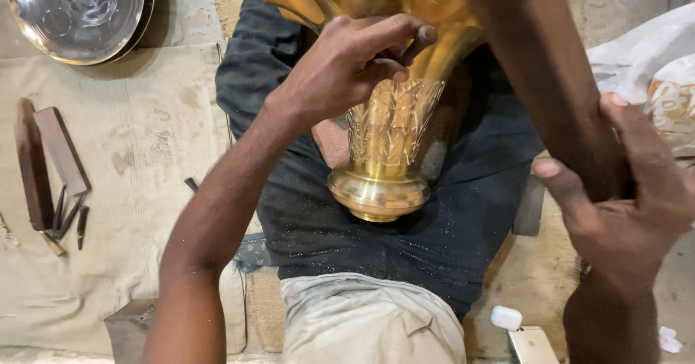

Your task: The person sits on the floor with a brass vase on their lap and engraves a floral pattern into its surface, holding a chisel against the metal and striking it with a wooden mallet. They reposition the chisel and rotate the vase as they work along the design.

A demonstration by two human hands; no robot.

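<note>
Left hand (pixel 347 67) has its grip curled tight, fingers pinched on something small against the engraved brass vase (pixel 387 125) lying across the lap. Right hand (pixel 622 190) is wrapped around a leg at right.

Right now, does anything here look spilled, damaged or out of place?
Fine glittery specks are scattered over the dark trousers under the brass vase, like metal dust. The vase itself shows no damage.

Left hand (pixel 347 64): grip closed on brass vase (pixel 387 132), thumb against neck.
Right hand (pixel 622 190): clasping a dark limb.
Vase: lying across lap.
</note>
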